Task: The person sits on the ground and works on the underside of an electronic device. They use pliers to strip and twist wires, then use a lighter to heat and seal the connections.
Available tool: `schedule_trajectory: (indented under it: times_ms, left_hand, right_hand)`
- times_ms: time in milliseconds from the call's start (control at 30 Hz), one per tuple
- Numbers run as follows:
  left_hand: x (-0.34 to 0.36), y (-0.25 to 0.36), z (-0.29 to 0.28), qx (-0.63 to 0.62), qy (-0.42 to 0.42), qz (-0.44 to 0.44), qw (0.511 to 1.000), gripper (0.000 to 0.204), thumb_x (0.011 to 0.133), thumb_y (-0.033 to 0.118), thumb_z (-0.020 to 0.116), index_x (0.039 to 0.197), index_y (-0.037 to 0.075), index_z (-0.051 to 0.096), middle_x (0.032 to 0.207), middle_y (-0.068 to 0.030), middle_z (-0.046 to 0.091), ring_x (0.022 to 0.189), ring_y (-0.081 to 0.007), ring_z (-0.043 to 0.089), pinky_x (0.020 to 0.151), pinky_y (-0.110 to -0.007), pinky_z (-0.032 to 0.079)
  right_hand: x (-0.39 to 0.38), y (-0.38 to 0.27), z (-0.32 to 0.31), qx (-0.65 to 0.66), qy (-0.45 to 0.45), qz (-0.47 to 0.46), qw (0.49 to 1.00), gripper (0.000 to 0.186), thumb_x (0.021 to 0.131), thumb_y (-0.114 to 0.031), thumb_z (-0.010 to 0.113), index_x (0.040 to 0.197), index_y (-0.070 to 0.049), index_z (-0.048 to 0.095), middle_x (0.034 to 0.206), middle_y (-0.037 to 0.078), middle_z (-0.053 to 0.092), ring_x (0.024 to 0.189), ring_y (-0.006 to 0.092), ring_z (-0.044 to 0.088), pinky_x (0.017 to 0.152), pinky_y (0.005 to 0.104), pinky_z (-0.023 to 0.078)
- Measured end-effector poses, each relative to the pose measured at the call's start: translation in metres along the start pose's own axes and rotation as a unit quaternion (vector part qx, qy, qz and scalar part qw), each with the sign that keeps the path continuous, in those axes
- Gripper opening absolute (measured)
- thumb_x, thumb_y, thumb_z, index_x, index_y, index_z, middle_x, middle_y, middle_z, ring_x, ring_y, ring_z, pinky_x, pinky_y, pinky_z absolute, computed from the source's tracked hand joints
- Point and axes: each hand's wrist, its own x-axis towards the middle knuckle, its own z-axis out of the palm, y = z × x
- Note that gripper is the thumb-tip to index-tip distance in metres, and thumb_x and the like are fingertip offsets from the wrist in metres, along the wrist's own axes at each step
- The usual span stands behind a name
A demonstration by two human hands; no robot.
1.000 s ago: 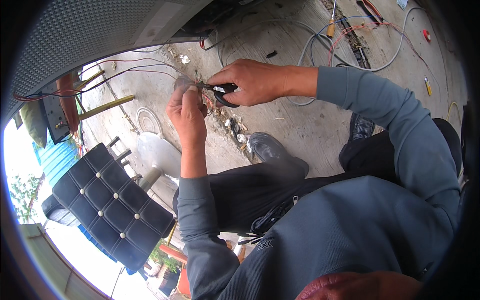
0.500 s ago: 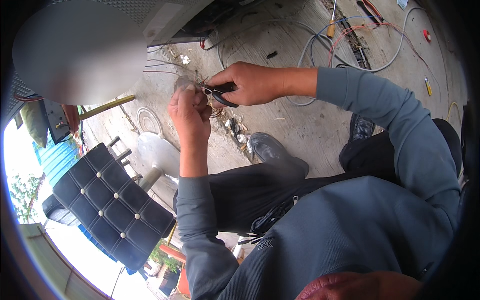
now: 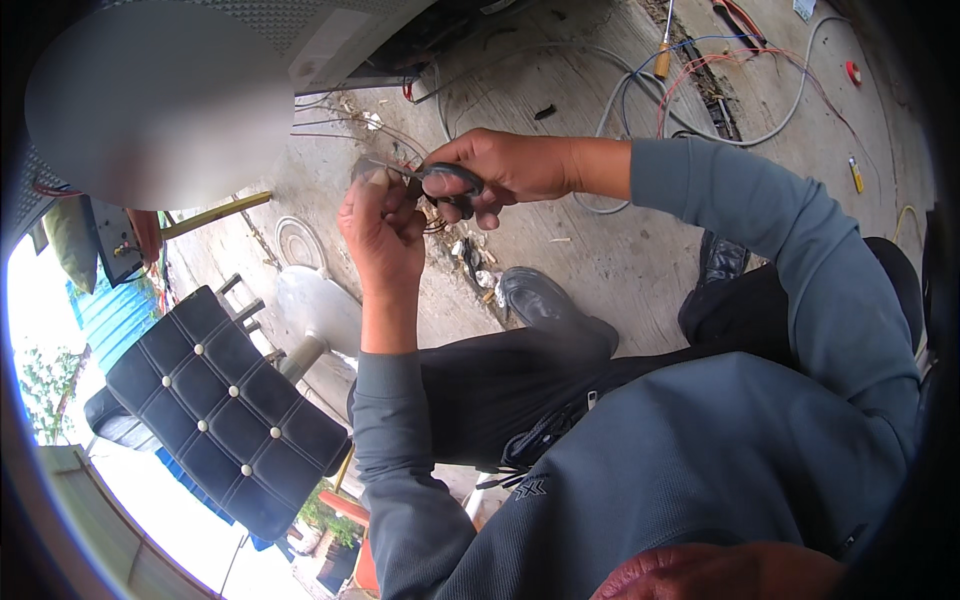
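My left hand (image 3: 385, 215) is closed in a pinch near the top of the scene, with thin wire ends around its fingertips. Exactly how many strands it grips is hidden. Close beside it, my right hand (image 3: 520, 168) holds black-handled scissors (image 3: 455, 178), its fingers in and around the loops. The blades point left toward the pinched fingertips, and I cannot tell whether they touch a wire. Several thin wires (image 3: 335, 134) run from the left toward both hands. Below the hands, brownish wires (image 3: 436, 226) hang above the concrete.
A grey metal cabinet (image 3: 335, 50) stands at the top. On the concrete floor (image 3: 620, 260) lie a coiled grey cable (image 3: 603, 115), a screwdriver (image 3: 663, 60), pliers (image 3: 735, 25), a red tape roll (image 3: 853, 73) and a yellow lighter-like object (image 3: 856, 175). A black tufted chair (image 3: 220, 400) stands left.
My right hand has turned and its fingers have spread, so the scissors' loops show more fully. The wires to the left have shifted slightly. My left hand stays almost in place.
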Motion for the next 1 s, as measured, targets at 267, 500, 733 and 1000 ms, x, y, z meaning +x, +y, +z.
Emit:
schedule_trajectory:
  times_ms: [267, 500, 733, 1000]
  left_hand:
    - [-0.002, 0.003, 0.002, -0.025, 0.001, -0.006, 1.0, 0.015, 0.093, 0.019, 0.061, 0.082, 0.009, 0.059, 0.066, 0.0074, 0.04, 0.053, -0.0022, 0.032, 0.041, -0.018, 0.021]
    - [0.0, 0.008, -0.003, -0.055, -0.056, 0.027, 0.997, 0.016, 0.091, 0.012, 0.054, 0.096, 0.002, 0.065, 0.065, 0.0065, 0.037, 0.052, -0.0025, 0.029, 0.042, -0.019, 0.019]
    - [0.001, 0.002, -0.009, 0.069, -0.031, 0.049, 0.996, 0.055, 0.088, 0.01, 0.047, 0.143, 0.003, 0.042, 0.077, 0.0014, 0.046, 0.053, -0.005, 0.032, 0.043, -0.019, 0.026]
    - [0.012, -0.009, -0.004, 0.114, 0.025, 0.022, 0.993, 0.032, 0.093, 0.01, 0.04, 0.124, 0.006, 0.047, 0.086, -0.0061, 0.061, 0.056, -0.0075, 0.038, 0.045, -0.022, 0.03]
  right_hand:
    - [-0.004, -0.007, 0.009, 0.215, -0.065, 0.049, 0.973, 0.031, 0.094, -0.043, 0.067, 0.098, -0.013, 0.063, 0.086, 0.002, 0.063, 0.057, 0.003, 0.044, 0.061, 0.0267, 0.048]
    - [0.008, -0.006, 0.012, 0.197, 0.033, -0.055, 0.978, 0.031, 0.095, -0.042, 0.066, 0.105, -0.012, 0.064, 0.087, 0.002, 0.064, 0.059, 0.0048, 0.047, 0.06, 0.0258, 0.047]
    - [-0.001, -0.029, -0.01, -0.203, 0.203, -0.097, 0.953, 0.033, 0.097, -0.032, 0.064, 0.117, -0.006, 0.064, 0.086, -0.001, 0.065, 0.065, 0.0059, 0.05, 0.062, 0.025, 0.046]
    - [0.006, -0.004, -0.011, -0.485, 0.245, -0.191, 0.817, 0.044, 0.086, -0.031, 0.074, 0.118, -0.002, 0.064, 0.079, 0.009, 0.065, 0.072, 0.0192, 0.06, 0.07, 0.0328, 0.048]
